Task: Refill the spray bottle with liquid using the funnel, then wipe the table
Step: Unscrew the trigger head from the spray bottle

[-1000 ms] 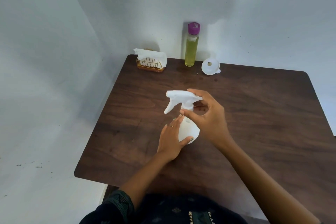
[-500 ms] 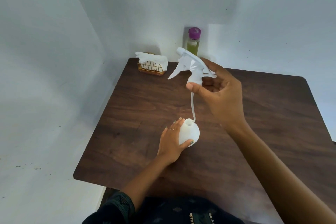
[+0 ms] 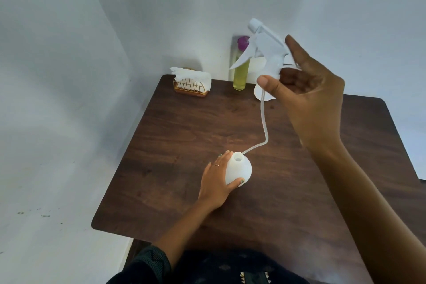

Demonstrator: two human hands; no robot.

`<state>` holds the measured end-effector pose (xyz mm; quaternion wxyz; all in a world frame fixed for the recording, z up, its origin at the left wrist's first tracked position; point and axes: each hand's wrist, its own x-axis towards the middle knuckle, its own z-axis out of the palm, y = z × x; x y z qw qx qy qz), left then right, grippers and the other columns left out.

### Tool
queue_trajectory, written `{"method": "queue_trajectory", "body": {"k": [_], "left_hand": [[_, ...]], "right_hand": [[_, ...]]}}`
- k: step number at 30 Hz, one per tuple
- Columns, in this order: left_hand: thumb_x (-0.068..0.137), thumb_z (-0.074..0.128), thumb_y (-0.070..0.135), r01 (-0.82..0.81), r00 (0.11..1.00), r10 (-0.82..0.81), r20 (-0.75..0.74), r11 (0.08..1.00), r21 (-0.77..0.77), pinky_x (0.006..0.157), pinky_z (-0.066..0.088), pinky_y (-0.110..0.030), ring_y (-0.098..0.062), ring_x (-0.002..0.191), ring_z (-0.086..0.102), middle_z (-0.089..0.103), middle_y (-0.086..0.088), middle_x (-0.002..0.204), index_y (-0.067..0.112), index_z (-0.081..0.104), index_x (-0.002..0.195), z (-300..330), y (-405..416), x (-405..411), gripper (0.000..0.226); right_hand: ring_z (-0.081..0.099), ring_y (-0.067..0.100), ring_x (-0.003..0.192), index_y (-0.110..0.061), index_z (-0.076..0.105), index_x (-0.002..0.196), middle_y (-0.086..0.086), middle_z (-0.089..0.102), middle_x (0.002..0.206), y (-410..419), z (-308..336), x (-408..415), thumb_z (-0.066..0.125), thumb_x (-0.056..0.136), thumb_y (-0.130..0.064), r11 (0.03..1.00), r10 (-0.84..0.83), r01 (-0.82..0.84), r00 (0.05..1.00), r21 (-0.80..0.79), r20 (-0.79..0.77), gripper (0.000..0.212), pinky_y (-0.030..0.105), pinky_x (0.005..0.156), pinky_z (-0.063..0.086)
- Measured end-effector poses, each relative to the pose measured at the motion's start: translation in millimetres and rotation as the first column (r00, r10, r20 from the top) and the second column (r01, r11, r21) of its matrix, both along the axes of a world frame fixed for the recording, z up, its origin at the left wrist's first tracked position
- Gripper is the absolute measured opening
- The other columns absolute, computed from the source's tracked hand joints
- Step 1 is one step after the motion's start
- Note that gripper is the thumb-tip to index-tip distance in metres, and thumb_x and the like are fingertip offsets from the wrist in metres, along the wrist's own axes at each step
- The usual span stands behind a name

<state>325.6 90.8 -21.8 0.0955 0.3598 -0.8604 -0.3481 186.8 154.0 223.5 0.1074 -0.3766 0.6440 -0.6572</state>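
The bottle (image 3: 238, 172) stands uncapped near the middle of the table (image 3: 299, 191), its neck open to the camera. The left hand (image 3: 217, 181) holds it steady from the left side, fingers curved round the white body and the thumb pressed against its near face. Above the bottle and toward the wall, the right hand (image 3: 309, 101) holds the sprayer (image 3: 265, 49) in the air, thumb and fingers pinching its collar. The dip tube (image 3: 264, 122) hangs from the sprayer and curves down to the left, its tip just beside the bottle's neck; whether it touches the rim cannot be told.

So the opening step looks done: the head is off and the tube is out of the bottle. The rest is still ahead. The funnel (image 3: 261, 95) lies behind the bottle at the table's far edge, partly hidden by the tube and thumb, and is not yet in the neck. The refill flask (image 3: 241, 69), with yellow-green liquid and a purple cap, stands against the wall left of the funnel, closed. Farther left of the bottle, in the back corner, tissues (image 3: 191, 76) sit in a wire holder (image 3: 191, 90), untouched. The sprayer must be set down, the funnel seated, liquid poured, the head screwed back, and the table wiped.
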Motion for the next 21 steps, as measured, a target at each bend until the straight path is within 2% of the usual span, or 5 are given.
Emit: {"method": "queue_trajectory", "body": {"k": [7, 10, 16, 18, 21], "left_hand": [[0.086, 0.061, 0.050, -0.002, 1.000, 0.002, 0.005, 1.000, -0.002, 0.118, 0.014, -0.037, -0.015, 0.140, 0.032, 0.031, 0.007, 0.154, 0.028, 0.023, 0.148, 2, 1, 0, 0.077], [0.086, 0.061, 0.050, -0.009, 1.000, 0.009, 0.006, 1.000, 0.006, 0.118, 0.014, -0.037, -0.015, 0.140, 0.032, 0.030, 0.007, 0.155, 0.029, 0.022, 0.148, 2, 1, 0, 0.077], [0.085, 0.062, 0.049, -0.007, 1.000, 0.007, 0.004, 1.000, -0.002, 0.117, 0.018, -0.039, -0.016, 0.138, 0.034, 0.035, 0.006, 0.152, 0.026, 0.025, 0.147, 1, 1, 1, 0.076], [0.083, 0.062, 0.051, 0.001, 1.000, -0.001, 0.007, 1.000, -0.021, 0.115, 0.024, -0.041, -0.018, 0.136, 0.038, 0.037, 0.005, 0.151, 0.023, 0.030, 0.145, -1, 0, 1, 0.075], [0.082, 0.064, 0.048, 0.006, 1.000, -0.006, -0.005, 1.000, -0.009, 0.115, 0.024, -0.044, -0.019, 0.137, 0.036, 0.036, 0.003, 0.152, 0.021, 0.028, 0.147, 0, 1, 1, 0.079]], "right_hand": [[0.067, 0.000, 0.089, -0.015, 0.049, 0.136, 0.002, 0.066, 0.120, 7, 4, -11, 0.079, 0.073, -0.018, 0.998, -0.063, 0.063, 0.997, 0.007, -0.035, 0.070, 0.011, 0.076, 0.052], [0.068, 0.001, 0.088, -0.014, 0.050, 0.135, 0.002, 0.066, 0.120, 12, 3, -22, 0.080, 0.073, -0.017, 0.996, -0.093, 0.093, 0.996, -0.013, 0.002, 0.069, 0.015, 0.077, 0.053], [0.068, 0.023, 0.095, -0.013, 0.063, 0.123, 0.006, 0.071, 0.104, 29, -16, -67, 0.075, 0.077, -0.011, 0.998, -0.037, 0.051, 0.952, -0.039, 0.305, 0.048, 0.030, 0.079, 0.056], [0.070, 0.020, 0.091, -0.007, 0.063, 0.120, 0.005, 0.071, 0.098, 38, -32, -83, 0.072, 0.078, -0.008, 1.000, -0.012, 0.021, 0.873, -0.013, 0.488, 0.042, 0.027, 0.078, 0.056], [0.072, 0.018, 0.087, -0.005, 0.061, 0.115, 0.005, 0.073, 0.096, 49, -63, -102, 0.076, 0.065, -0.015, 0.994, -0.037, -0.044, 0.710, 0.096, 0.704, 0.053, 0.023, 0.071, 0.056]]}}
